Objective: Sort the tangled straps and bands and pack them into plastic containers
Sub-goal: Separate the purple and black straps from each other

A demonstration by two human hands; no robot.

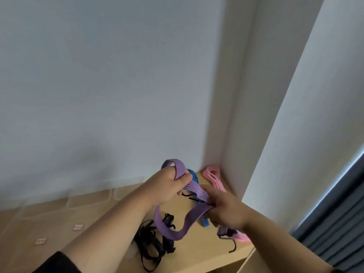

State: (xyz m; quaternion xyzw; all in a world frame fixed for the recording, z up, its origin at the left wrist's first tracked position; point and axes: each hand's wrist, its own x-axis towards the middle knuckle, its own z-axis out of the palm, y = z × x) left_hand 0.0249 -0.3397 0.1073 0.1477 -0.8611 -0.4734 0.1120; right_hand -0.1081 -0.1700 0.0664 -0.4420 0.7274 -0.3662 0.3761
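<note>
Room: we look down at a pale wooden tabletop (189,251) pushed into a corner of white walls, with a dark curtain (334,233) at the right edge.
Head view, left hand: our left hand (167,188) is clenched around a loop of the striped strap (194,189), lifted above the tabletop.
Head view, right hand: our right hand (224,211) pinches the same strap lower down, just beside a black hook (197,200) tangled in it.
Strap axis: it runs from the upper left, at the left hand, down to the right, then sags in a purple curve towards the black straps (153,243).
Key relation: the snag lies between our two hands, nearer the right one, so we judge the right hand better placed to free it while the left keeps tension.
Other bands: the pink bands (213,177) lie in the far corner, well apart.
Containers: clear plastic containers (88,200) sit to the left; contents we cannot tell.
</note>
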